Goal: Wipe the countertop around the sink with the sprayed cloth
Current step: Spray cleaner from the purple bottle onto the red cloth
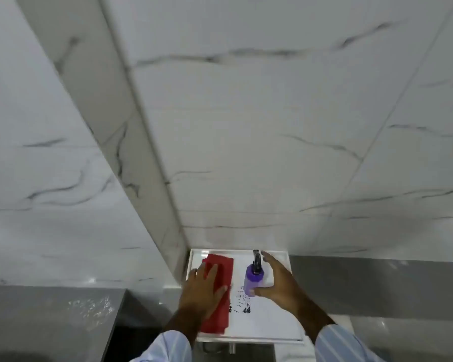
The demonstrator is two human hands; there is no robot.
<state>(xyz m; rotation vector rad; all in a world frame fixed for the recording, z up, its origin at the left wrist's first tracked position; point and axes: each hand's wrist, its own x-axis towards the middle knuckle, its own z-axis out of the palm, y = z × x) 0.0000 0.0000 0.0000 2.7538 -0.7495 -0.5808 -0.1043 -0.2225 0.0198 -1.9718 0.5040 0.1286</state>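
Red cloth (217,291), folded long, flat along the left strip of the white sink top (267,325), ready to drag. Left hand (203,288) pressed on it, fingers spread, not pinching. Purple spray bottle (253,279) upright to the right. Right hand (277,283) cupped open beside it, apparently not gripping.

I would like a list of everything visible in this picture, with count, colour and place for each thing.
cloth: one, red, flat on the left part of the white surface, under the left hand
spray bottle: one, purple with a dark nozzle, standing right of the cloth
white surface: one, white with dark marks, against the wall
wall tiles: many, white with grey veins, above and behind
left hand: one, palm flat on the cloth
right hand: one, fingers spread around the spray bottle, not closed
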